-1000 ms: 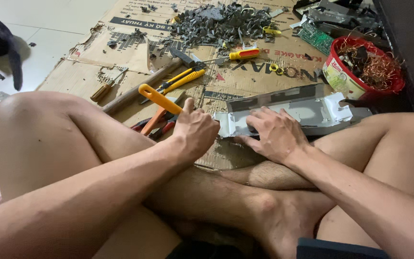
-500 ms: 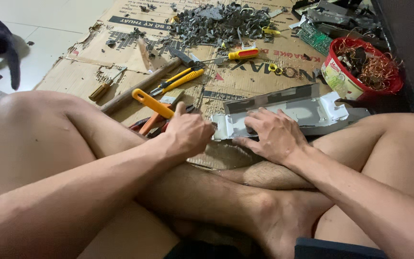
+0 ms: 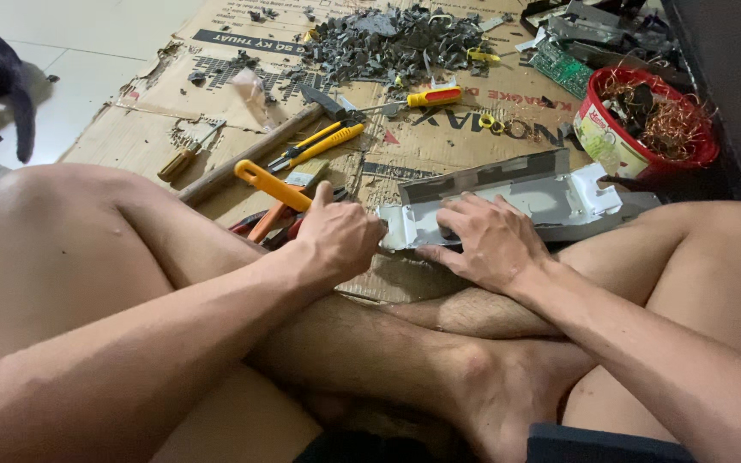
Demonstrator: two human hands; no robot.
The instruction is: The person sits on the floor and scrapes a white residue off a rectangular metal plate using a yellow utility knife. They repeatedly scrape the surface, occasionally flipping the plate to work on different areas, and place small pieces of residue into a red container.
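I sit cross-legged on flattened cardboard (image 3: 439,141). My left hand (image 3: 336,240) is closed around orange-handled pliers (image 3: 272,182), whose handles stick up and to the left; their jaws are hidden behind the hand, at the left end of a grey metal chassis (image 3: 525,193). My right hand (image 3: 486,240) lies flat on that chassis, fingers spread, pressing it down against my leg.
On the cardboard lie a wooden-handled hammer (image 3: 250,154), yellow-handled pliers (image 3: 319,144), a yellow and red screwdriver (image 3: 426,97), a small brown screwdriver (image 3: 183,154) and a pile of grey metal scraps (image 3: 396,43). A red bowl (image 3: 645,129) with copper wire stands at right, near a green circuit board (image 3: 563,69).
My left hand with the orange pliers has shifted slightly down and toward the chassis end. The right hand stays pressed on the chassis.
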